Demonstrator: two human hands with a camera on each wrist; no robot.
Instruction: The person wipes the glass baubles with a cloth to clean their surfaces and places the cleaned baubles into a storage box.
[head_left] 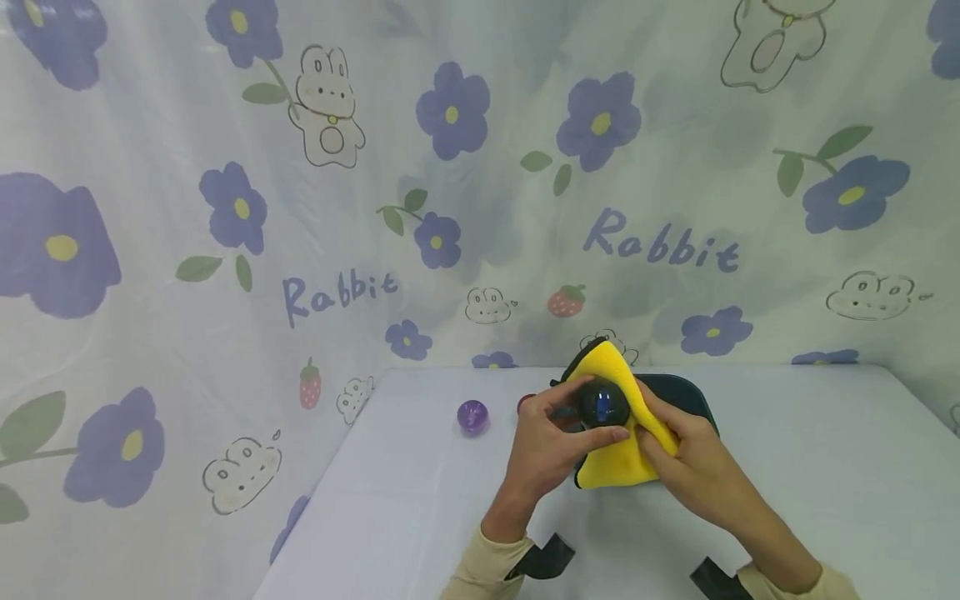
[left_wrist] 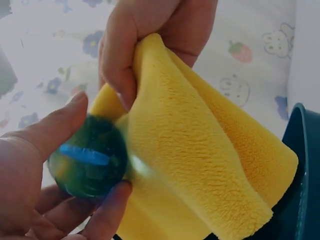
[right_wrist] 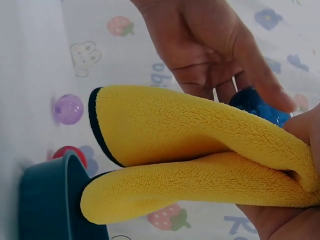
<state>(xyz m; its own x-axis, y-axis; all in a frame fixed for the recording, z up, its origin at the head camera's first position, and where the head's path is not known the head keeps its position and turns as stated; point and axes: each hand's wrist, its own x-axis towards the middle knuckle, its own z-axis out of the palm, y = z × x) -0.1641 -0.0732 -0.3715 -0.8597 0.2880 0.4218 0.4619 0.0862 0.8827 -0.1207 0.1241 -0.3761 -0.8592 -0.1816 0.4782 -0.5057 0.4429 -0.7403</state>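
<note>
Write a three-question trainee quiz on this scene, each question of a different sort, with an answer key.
1. True or false: the left hand holds the dark green ball.
2. The right hand grips: A) yellow cloth B) purple ball C) teal bowl.
3. Fill in: the purple ball lies on the white ____.

Key: 1 true; 2 A; 3 table.

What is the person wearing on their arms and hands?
Both hands are bare: no gloves and no rings in view. The left hand and the right hand come out of pale beige sleeves that end at the wrists. A black strap sits by the left wrist, and another by the right one.
</note>
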